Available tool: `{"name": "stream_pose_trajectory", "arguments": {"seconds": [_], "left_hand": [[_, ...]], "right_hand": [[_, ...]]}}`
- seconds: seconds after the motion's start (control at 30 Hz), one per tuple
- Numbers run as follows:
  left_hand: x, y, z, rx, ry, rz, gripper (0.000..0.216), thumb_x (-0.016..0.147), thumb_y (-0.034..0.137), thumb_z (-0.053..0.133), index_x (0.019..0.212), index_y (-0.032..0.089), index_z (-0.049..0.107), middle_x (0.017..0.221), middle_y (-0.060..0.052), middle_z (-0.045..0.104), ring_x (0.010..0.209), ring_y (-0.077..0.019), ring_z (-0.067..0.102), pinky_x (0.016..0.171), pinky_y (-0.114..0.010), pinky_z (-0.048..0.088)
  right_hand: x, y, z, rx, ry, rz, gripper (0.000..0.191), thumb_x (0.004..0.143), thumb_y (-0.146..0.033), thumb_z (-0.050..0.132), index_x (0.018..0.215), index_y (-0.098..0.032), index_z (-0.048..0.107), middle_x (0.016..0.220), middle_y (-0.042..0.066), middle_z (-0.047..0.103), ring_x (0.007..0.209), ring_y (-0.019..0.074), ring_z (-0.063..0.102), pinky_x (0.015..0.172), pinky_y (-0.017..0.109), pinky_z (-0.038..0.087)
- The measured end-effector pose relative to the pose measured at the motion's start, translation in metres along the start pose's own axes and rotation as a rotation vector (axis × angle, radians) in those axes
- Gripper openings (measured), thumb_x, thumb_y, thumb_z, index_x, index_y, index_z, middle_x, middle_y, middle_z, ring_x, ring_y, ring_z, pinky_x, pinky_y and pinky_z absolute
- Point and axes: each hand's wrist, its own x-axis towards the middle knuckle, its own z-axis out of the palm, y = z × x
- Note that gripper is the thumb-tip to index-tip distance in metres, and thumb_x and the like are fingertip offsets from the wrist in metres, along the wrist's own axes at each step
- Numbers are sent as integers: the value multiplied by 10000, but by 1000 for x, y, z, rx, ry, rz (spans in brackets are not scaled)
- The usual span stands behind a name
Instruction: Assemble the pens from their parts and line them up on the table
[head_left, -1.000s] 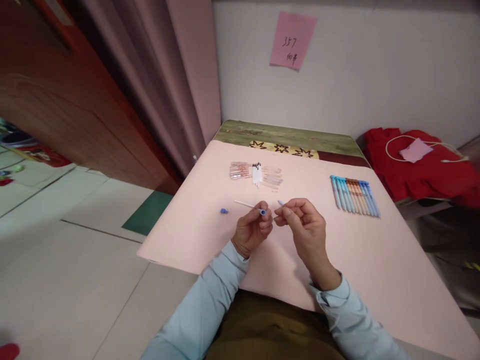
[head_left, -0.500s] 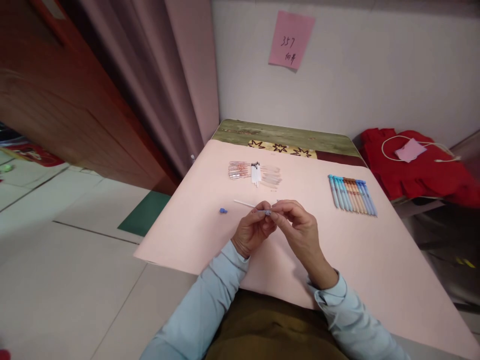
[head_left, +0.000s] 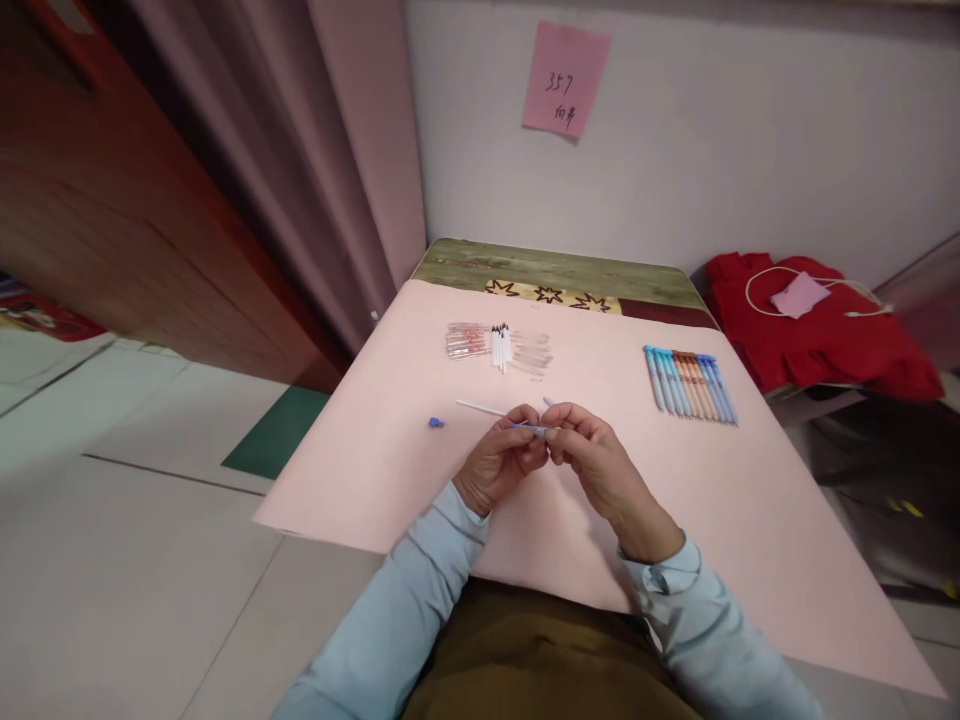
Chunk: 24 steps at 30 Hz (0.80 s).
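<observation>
My left hand and my right hand meet above the pink sheet, fingertips touching. Between them they pinch a small blue pen part. A thin white refill lies on the sheet just beyond my left fingers, and whether those fingers touch it is unclear. A small pale piece peeks out above my right fingers. A blue cap lies to the left of my left hand.
Clear pen barrels and white refills lie in a row at the back of the sheet. Several blue and orange pens lie at the right. A red cloth sits off the table's right side. A pink note hangs on the wall.
My hands were apart, each pinching a small piece. They have come together so the pieces meet at the fingertips. The view has shifted slightly to the right.
</observation>
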Motion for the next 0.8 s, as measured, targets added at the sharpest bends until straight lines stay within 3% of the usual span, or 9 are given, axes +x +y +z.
{"name": "stream_pose_trajectory", "arguments": {"seconds": [0.13, 0.23, 0.3, 0.4, 0.5, 0.7, 0.8], "left_hand": [[2, 1, -3, -79, 13, 23, 163, 729, 154, 725, 845, 151, 610, 618, 39, 450, 523, -55, 404, 510, -184, 310], [6, 4, -4, -191, 89, 137, 169, 721, 132, 717, 850, 156, 609, 634, 39, 439, 537, -52, 410, 521, -180, 327], [8, 5, -5, -236, 144, 200, 172, 722, 109, 701, 857, 163, 609, 666, 30, 468, 562, -56, 432, 546, -183, 354], [12, 6, -8, -256, 188, 228, 161, 735, 83, 675, 863, 163, 619, 682, 22, 490, 579, -62, 449, 561, -194, 375], [13, 6, -11, -274, 212, 254, 146, 754, 73, 665, 871, 155, 632, 686, 21, 494, 579, -59, 455, 556, -192, 386], [12, 5, -11, -333, 196, 234, 33, 855, 130, 635, 887, 128, 638, 731, -3, 570, 599, -54, 522, 575, -167, 460], [12, 3, -11, -299, 269, 165, 58, 906, 154, 587, 895, 131, 639, 872, -55, 670, 669, -75, 617, 630, -181, 535]], "right_hand": [[7, -6, -25, -95, 90, -55, 282, 772, -431, 698, 924, -194, 670, 736, 6, 645, 554, 110, 502, 548, 258, 426], [13, -6, -57, -358, 396, -254, 303, 797, -463, 677, 939, -196, 687, 798, 35, 671, 637, 144, 544, 592, 277, 434], [15, 1, -73, -635, 508, -284, 275, 805, -456, 665, 891, -200, 714, 777, 37, 678, 626, 153, 543, 590, 285, 415], [15, 20, -78, -916, 492, -232, 239, 821, -436, 638, 831, -219, 739, 778, 29, 692, 646, 161, 579, 611, 291, 407], [16, 40, -69, -1046, 478, -243, 232, 836, -416, 619, 881, -224, 740, 851, 34, 703, 696, 168, 610, 624, 291, 402], [20, 57, -63, -1109, 507, -328, 236, 866, -395, 590, 945, -224, 731, 922, 34, 705, 754, 168, 638, 676, 284, 421], [21, 62, -65, -1105, 533, -374, 214, 875, -369, 585, 944, -224, 727, 929, 26, 706, 756, 156, 642, 686, 275, 425]]}}
